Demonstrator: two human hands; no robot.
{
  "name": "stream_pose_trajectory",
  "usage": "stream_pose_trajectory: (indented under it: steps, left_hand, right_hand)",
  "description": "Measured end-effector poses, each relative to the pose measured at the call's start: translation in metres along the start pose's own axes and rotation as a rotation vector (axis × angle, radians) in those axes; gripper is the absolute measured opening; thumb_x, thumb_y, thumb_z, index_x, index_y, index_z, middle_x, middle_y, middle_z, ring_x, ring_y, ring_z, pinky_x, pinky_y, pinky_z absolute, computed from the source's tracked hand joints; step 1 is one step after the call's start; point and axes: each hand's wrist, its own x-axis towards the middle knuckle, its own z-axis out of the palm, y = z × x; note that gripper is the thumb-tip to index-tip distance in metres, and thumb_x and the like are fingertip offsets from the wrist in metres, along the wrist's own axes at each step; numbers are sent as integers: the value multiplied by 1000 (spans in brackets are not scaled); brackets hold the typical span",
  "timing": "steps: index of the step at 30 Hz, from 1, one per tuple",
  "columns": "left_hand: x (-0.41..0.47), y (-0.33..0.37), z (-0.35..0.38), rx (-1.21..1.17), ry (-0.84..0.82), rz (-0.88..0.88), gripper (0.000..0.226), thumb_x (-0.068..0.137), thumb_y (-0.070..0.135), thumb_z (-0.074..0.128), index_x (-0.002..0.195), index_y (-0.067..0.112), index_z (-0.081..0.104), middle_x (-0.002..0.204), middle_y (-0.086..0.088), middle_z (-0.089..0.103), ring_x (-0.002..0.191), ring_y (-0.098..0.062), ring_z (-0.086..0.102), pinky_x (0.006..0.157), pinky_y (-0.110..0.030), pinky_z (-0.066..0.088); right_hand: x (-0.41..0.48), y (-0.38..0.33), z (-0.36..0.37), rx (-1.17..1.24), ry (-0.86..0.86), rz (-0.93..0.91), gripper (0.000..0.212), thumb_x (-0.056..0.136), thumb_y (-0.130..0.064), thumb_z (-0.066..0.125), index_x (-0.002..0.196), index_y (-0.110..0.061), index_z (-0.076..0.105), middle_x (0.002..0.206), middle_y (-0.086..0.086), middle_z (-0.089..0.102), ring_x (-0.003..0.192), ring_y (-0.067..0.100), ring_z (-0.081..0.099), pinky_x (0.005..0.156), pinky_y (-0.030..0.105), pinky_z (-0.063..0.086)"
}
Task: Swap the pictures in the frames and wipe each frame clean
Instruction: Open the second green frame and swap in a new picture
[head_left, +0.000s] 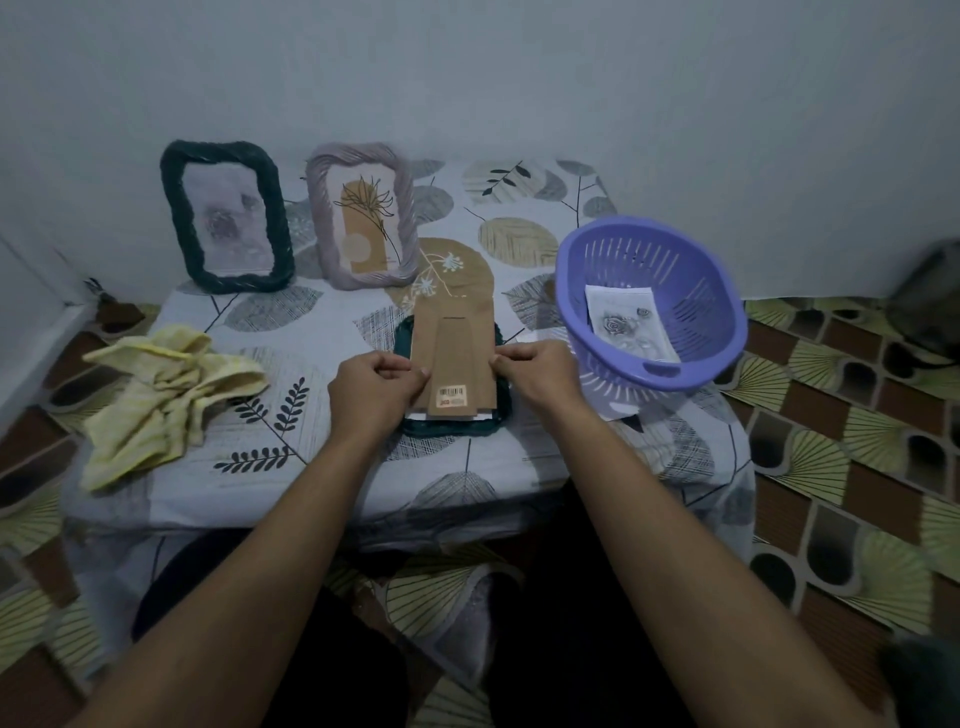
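Not much readable here tbh; a small sticker (451, 396) with a barcode is stuck on the brown cardboard backing (453, 358) of the face-down frame; tiny print is seen under the bars, but it can't be made out; no other text is spotted.

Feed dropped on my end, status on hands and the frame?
Both hands, left and right, pinching edges of brown backing board on face-down dark frame. Yellow cloth untouched at left. Nothing in the way.
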Motion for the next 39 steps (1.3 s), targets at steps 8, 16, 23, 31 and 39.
stream_pose_trajectory:
  steps: [8,16,23,31,39]
  left_hand:
    - [-3,-1,0,89,29,18,16,76,29,82,85,18,74,78,5,71,77,-9,68,71,-24,54]
    - [-3,-4,2,132,14,36,15,77,29,80,84,18,74,77,6,71,75,-8,66,78,-27,55]
    - [-7,-3,2,191,15,69,14,79,30,79,84,18,75,76,4,70,77,-12,66,79,-28,54]
    - [-9,-2,-1,262,-7,51,13,79,30,78,82,20,71,70,9,64,73,-11,62,74,-23,48]
    - [-8,0,-1,307,-17,58,20,80,26,77,97,15,74,76,5,64,81,-18,65,73,-25,47]
  right_hand:
    - [-2,7,6,-93,14,-12,22,85,-19,75,106,-11,78,104,4,76,102,14,68,94,23,50]
    - [-4,7,10,-208,15,-50,22,87,-21,73,107,-13,77,106,4,76,103,17,68,95,30,52]
    - [-7,6,11,-292,20,-65,22,89,-23,69,108,-17,78,106,5,76,104,21,68,92,31,53]
    - [-10,5,10,-330,14,-70,24,91,-24,67,113,-18,75,111,4,75,109,22,65,90,26,49]
    - [-8,5,11,-357,7,-62,23,87,-21,68,108,-18,78,104,4,76,100,19,67,86,25,51]
